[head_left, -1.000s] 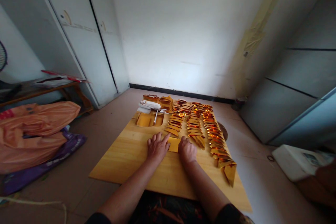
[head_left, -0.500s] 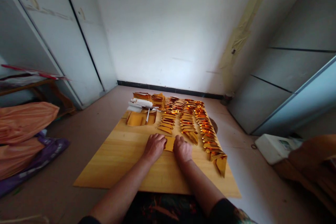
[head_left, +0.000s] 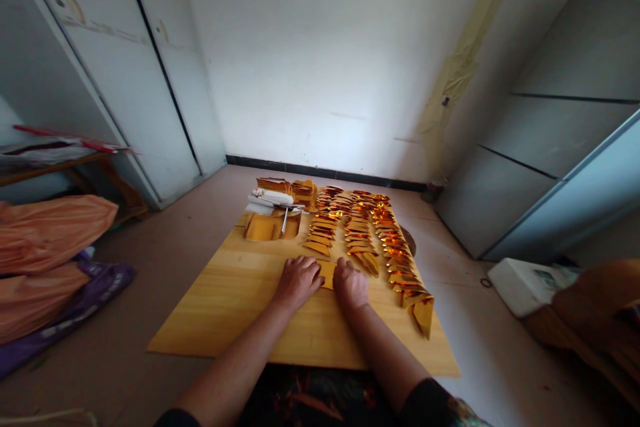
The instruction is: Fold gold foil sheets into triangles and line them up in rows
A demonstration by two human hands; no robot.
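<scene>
A small yellow-gold paper sheet (head_left: pixel 328 273) lies on the wooden board (head_left: pixel 235 307) between my two hands. My left hand (head_left: pixel 298 281) rests on its left edge with fingers curled onto it. My right hand (head_left: pixel 351 284) presses its right edge, fingers bent down. Most of the sheet is hidden under the hands. Beyond them, three rows of folded gold foil pieces (head_left: pixel 360 230) run away from me, the right row ending at a larger folded piece (head_left: pixel 423 311).
A stack of yellow paper (head_left: pixel 270 227) and a white bundle (head_left: pixel 273 198) sit at the board's far left. Orange and purple bags (head_left: pixel 45 260) lie on the floor at left, a white box (head_left: pixel 523 283) at right. White cabinet doors stand behind.
My left hand's fingers, spread flat a second ago, have curled in on the sheet, and both hands have drawn closer together. The camera view shifted slightly.
</scene>
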